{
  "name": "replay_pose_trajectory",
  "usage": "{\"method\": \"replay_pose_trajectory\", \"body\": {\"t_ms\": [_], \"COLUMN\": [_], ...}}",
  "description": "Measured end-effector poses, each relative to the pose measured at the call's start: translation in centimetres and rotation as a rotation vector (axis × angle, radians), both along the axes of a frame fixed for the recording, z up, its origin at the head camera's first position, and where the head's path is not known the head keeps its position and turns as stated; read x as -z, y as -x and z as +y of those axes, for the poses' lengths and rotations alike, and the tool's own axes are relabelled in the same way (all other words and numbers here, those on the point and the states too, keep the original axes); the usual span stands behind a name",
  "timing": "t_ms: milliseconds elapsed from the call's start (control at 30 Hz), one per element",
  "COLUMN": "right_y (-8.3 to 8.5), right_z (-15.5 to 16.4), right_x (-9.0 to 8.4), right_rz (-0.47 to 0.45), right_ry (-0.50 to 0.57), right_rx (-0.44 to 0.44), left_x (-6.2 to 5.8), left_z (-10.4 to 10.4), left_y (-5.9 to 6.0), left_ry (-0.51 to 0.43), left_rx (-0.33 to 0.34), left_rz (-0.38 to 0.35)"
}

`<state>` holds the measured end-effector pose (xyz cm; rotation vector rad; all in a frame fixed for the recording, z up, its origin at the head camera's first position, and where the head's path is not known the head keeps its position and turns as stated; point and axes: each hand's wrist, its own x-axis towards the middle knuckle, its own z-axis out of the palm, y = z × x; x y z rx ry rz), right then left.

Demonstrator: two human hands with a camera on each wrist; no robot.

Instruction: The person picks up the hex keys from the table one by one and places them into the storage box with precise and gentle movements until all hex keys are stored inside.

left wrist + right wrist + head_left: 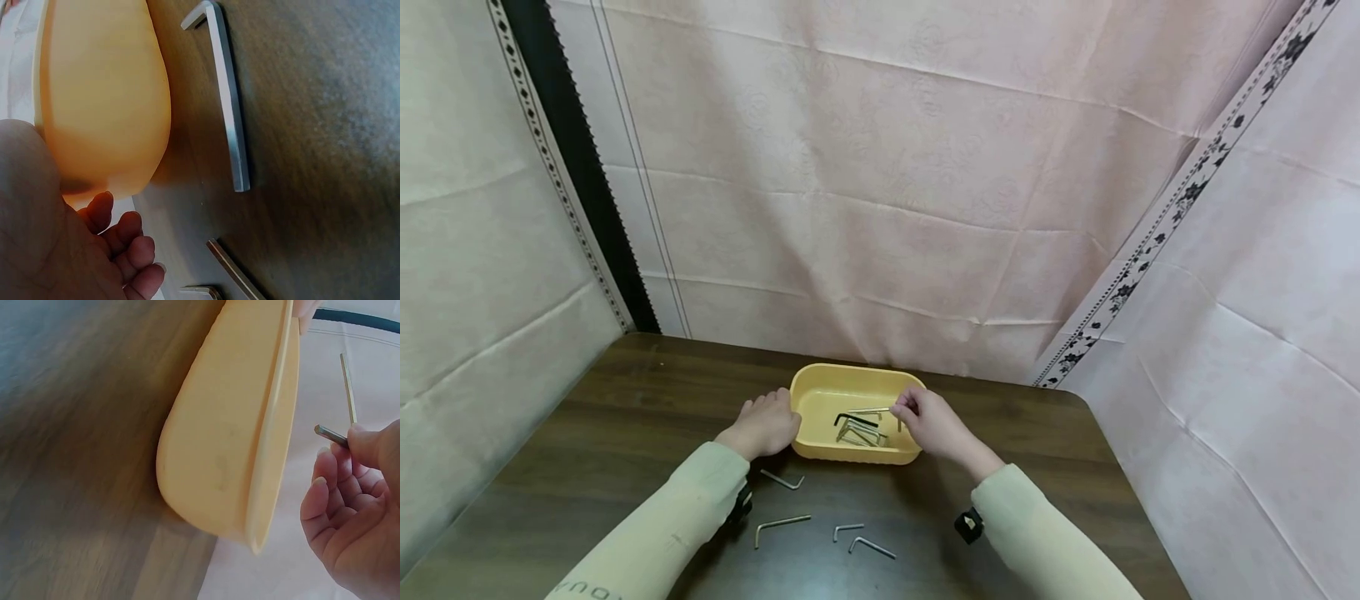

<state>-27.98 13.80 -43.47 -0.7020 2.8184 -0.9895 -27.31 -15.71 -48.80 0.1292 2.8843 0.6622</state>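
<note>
— Pink cloth drapes the backdrop behind a dark wooden table. What occupies the hands?

— Over the yellow tray, the right hand pinches a silver hex key; the left hand, fingers relaxed, rests against the tray's side.

— And elsewhere?

— More keys lie in the tray; four loose keys lie on the table nearer the person.

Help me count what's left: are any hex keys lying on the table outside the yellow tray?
Yes, four hex keys lie on the table in front of the yellow tray.
</note>
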Motion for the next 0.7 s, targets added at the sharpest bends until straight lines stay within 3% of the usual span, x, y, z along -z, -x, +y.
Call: {"method": "replay_pose_trajectory", "body": {"t_ms": [333,700], "right_y": [2.4,4.3], "right_z": [-1.8,-3.3], "right_x": [1.5,3.3], "right_rz": [-0.056,-0.226], "right_ry": [-0.001,0.037], "right_rx": [-0.001,0.117], "left_x": [-0.1,0.0], "left_z": [0.1,0.0], "left_y": [0.1,-0.1], "left_ry": [0.003,-0.010], "left_rx": [-0.004,-0.007], "left_rz": [0.000,-0.005]}}
